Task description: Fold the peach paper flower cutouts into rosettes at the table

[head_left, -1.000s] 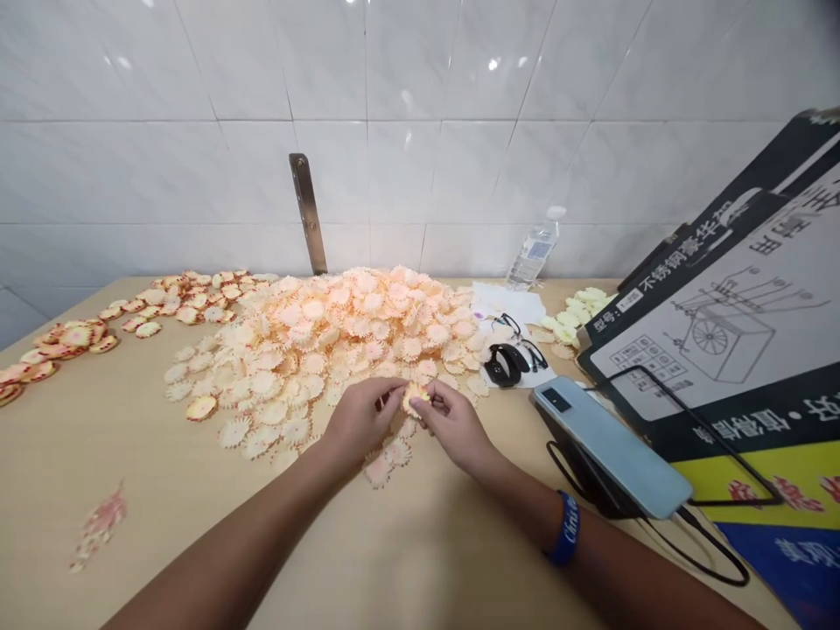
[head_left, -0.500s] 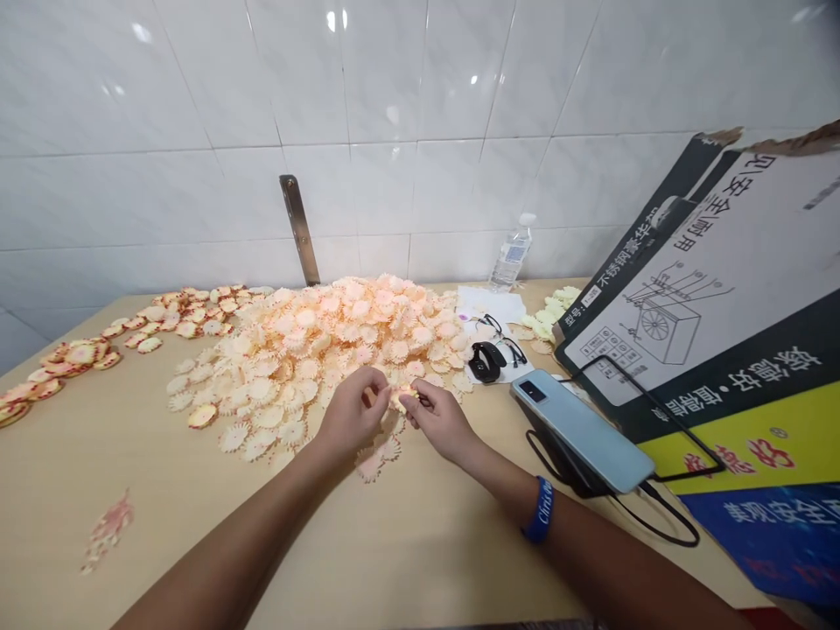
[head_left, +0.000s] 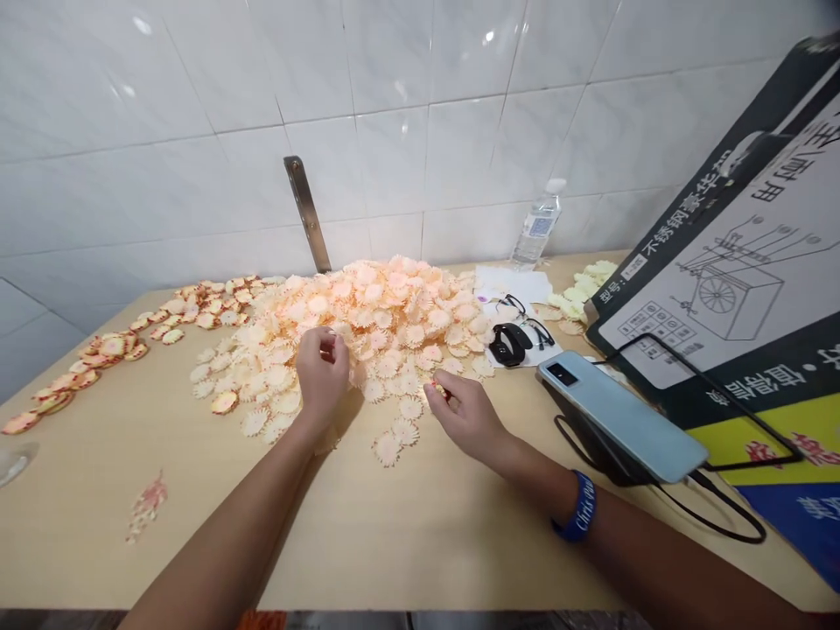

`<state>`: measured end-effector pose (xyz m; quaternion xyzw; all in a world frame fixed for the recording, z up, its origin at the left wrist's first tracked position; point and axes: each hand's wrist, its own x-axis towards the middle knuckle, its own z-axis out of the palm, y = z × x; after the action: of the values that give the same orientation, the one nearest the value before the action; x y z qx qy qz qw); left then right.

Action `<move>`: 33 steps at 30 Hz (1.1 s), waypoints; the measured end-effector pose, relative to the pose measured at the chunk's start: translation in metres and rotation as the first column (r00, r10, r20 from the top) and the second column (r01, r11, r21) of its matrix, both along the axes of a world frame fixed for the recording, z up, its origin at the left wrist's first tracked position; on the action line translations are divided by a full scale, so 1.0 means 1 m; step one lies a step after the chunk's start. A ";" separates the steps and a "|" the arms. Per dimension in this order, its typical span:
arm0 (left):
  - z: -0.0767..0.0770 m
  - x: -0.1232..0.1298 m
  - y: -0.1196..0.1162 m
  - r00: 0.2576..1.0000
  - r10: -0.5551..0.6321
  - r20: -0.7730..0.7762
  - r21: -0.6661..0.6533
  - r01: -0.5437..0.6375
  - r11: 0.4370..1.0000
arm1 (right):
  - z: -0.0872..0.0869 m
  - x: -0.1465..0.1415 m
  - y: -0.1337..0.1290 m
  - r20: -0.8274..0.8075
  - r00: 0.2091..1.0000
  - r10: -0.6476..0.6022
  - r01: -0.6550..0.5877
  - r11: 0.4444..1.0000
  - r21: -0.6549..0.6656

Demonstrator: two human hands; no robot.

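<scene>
Over the near side of a heap of pale pink and cream flower-shaped discs (head_left: 377, 302), my left hand (head_left: 321, 372) is closed, its fingers curled toward the thumb. Whatever it may hold is hidden. To its right, my right hand (head_left: 469, 418) pinches a small yellowish flower-shaped disc with red edges (head_left: 433, 390), mostly covered by the fingers. Between the hands, a few loose cream discs (head_left: 397, 440) with toothed rims lie on the table (head_left: 394, 542). One thicker red-rimmed disc (head_left: 224, 402) rests left of my left hand.
Red-edged disc stacks (head_left: 108, 350) line the left side, with pink scraps (head_left: 148, 507) nearer. At right are a phone (head_left: 620, 416) on a black stand, cables, a black watch (head_left: 508, 344), glasses (head_left: 542, 332), a water bottle (head_left: 538, 226) and a large printed carton (head_left: 715, 289).
My hands, together around a red-edged disc before, have separated. The left has moved left and up to the heap; the right has shifted right, keeping a red-edged piece. The view has shifted slightly.
</scene>
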<state>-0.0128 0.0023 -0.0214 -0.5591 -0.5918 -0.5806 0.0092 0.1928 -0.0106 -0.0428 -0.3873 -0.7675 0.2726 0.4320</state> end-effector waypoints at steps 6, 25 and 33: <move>-0.006 0.022 -0.011 0.929 -0.359 -0.088 -0.194 0.338 0.921 | -0.006 0.001 0.015 -0.194 0.981 -0.007 -0.052 0.952 -0.301; -0.008 0.044 -0.021 0.820 -0.506 0.268 -0.451 0.571 0.686 | -0.014 -0.003 0.016 -0.278 0.960 0.019 -0.141 0.894 -0.426; 0.003 0.026 -0.013 0.820 -0.283 0.497 -0.365 0.493 0.790 | -0.007 -0.007 0.012 -0.188 0.982 0.005 -0.064 0.949 -0.307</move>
<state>0.0133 -0.0104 -0.0186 -0.5182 -0.5728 -0.5104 -0.3779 0.1856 0.0014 -0.0496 -0.4101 -0.6781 0.4327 0.4299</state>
